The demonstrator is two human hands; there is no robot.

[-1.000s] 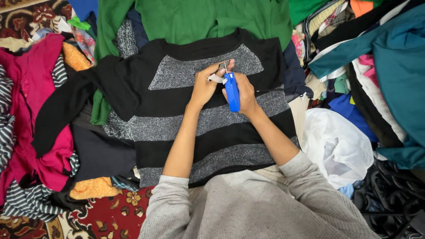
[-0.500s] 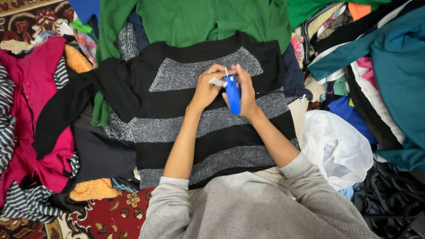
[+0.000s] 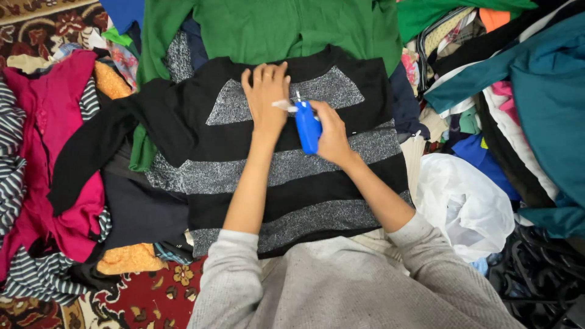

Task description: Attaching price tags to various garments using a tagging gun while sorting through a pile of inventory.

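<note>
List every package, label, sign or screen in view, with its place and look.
Small white tag: at the tip of the blue plastic tagging tool, over the black-and-silver striped sweater; narrow, pale strip.
White plastic bag: right of the sweater; crumpled, plain.
No signs or screens.

We see a black sweater (image 3: 256,176) with glittery silver-grey bands spread flat, front up, across a heap of clothes, its neckline pointing away from us and its hem nearest our body. One long black sleeve trails off to our left over other garments. The silver bands run side to side, the topmost shaped like a wide trapezoid under the collar. Upright just above the chest of the sweater is a small bright blue tagging gun (image 3: 308,127), plastic, with a thin metal needle at its top end. A small white tag (image 3: 284,105) sticks out beside the needle.
</note>
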